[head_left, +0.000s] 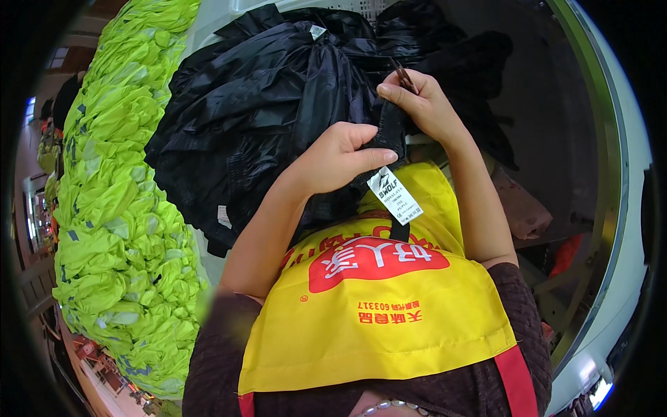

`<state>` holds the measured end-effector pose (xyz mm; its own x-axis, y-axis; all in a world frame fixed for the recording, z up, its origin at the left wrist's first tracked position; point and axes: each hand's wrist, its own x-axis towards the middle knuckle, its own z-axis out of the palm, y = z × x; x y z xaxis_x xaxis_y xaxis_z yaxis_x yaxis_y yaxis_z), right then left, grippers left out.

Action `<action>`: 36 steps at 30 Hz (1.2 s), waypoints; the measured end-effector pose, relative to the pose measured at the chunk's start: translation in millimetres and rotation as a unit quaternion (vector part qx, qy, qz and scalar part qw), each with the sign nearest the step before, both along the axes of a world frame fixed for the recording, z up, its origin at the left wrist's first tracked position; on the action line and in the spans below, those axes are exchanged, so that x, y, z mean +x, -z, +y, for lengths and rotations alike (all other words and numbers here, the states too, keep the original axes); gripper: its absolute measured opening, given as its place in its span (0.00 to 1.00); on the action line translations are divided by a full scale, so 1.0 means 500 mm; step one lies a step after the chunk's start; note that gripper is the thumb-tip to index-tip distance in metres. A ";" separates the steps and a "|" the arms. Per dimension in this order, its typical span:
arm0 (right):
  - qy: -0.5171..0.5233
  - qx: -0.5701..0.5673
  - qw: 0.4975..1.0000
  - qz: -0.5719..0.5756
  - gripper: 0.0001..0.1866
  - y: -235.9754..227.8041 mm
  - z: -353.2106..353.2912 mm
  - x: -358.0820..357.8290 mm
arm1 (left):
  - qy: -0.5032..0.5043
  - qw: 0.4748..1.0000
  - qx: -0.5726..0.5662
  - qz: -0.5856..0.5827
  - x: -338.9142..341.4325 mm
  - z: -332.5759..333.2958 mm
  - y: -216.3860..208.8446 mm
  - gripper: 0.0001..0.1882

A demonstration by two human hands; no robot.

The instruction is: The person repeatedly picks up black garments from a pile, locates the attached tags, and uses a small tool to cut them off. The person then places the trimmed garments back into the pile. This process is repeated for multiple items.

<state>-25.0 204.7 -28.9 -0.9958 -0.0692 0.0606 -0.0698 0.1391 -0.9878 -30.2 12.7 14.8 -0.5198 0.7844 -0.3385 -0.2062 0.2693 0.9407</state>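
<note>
A black, thin-fabric garment (267,104) lies bunched in front of me, with a gathered edge stretched up between my hands. My left hand (344,158) is closed on that edge, thumb pressed against the fingers. From it hangs a white printed label (394,196), beside a short black strap (399,230), over my apron. My right hand (425,104) is farther off and to the right, closed round rust-brown thread snips (404,76) whose points stick out past the fingers. Its thumb also lies at the upper end of the gathered edge. Whether the blades touch the cloth cannot be made out.
A long heap of neon-yellow garments (128,229) fills the left side. More black cloth (458,62) lies at the far right, and a white plastic basket (260,5) stands behind. A pale curved table edge (611,90) runs along the right. My yellow apron (375,333) covers my lap.
</note>
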 end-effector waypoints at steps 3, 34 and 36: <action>-0.001 -0.048 0.998 -0.032 0.08 0.013 -0.005 -0.010 | -0.007 0.978 0.060 0.198 0.006 0.002 0.010 0.09; 0.133 -0.332 0.934 -0.017 0.08 -0.010 -0.080 0.090 | -0.123 0.943 0.063 0.301 0.010 0.052 0.043 0.09; 0.171 -0.353 0.920 -0.014 0.06 -0.014 -0.091 0.091 | -0.141 0.950 0.061 0.272 0.016 0.054 0.043 0.09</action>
<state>20.3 159.5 -21.9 -0.9539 0.2947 -0.0564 -0.1139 -0.5295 -0.8406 -22.2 39.6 -6.8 -0.7868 0.6045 0.1244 0.2710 0.1574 0.9496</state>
